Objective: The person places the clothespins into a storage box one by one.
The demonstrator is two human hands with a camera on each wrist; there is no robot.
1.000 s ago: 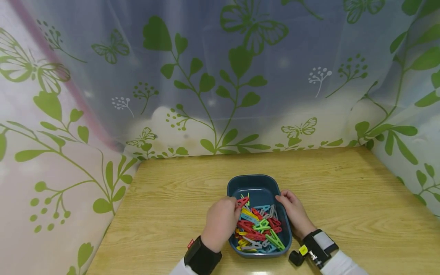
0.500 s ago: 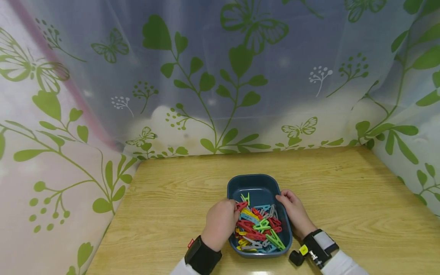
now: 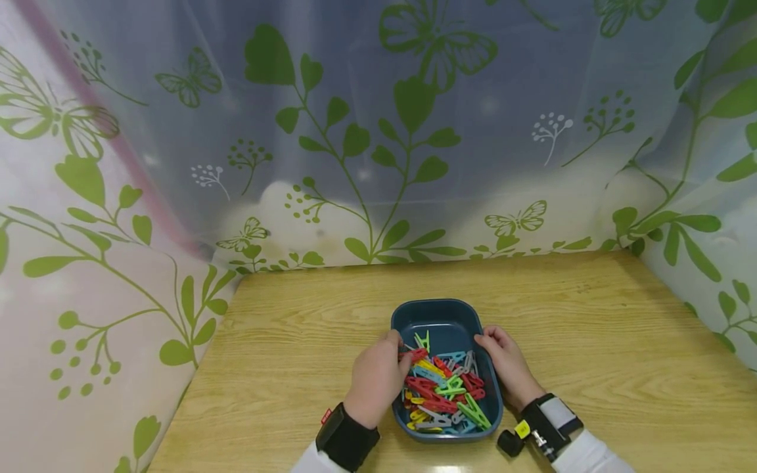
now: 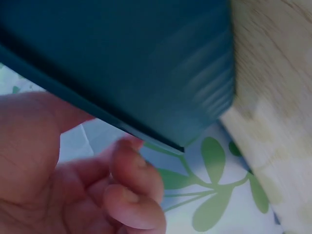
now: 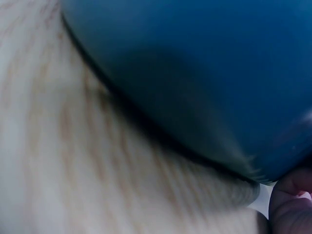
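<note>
A dark blue plastic box (image 3: 437, 309) stands on the table, its near part heaped with red, yellow, green, blue and grey plastic clothespins (image 3: 452, 387). My left hand (image 3: 375, 378) grips the box's left rim, thumb over the inside and fingers curled outside. In the left wrist view those fingers (image 4: 134, 204) show under the rim of the box (image 4: 146, 73). A red clothespin (image 3: 417, 355) lies beside the left thumb, partly covered by it. My right hand (image 3: 507, 364) holds the right rim, thumb on top. Only a bit of the right hand (image 5: 292, 204) shows in the right wrist view.
The wood-grain table (image 3: 313, 315) runs around the box. A curtain (image 3: 355, 131) printed with leaves and butterflies borders its back and sides. Black straps (image 3: 349, 439) sit on both wrists, and a small black camera (image 3: 510, 444) hangs by the right one.
My left hand has lowered the red clothespin onto the heap, then drawn slightly left, with its fingers now at the rim. The right hand and the box have stayed put.
</note>
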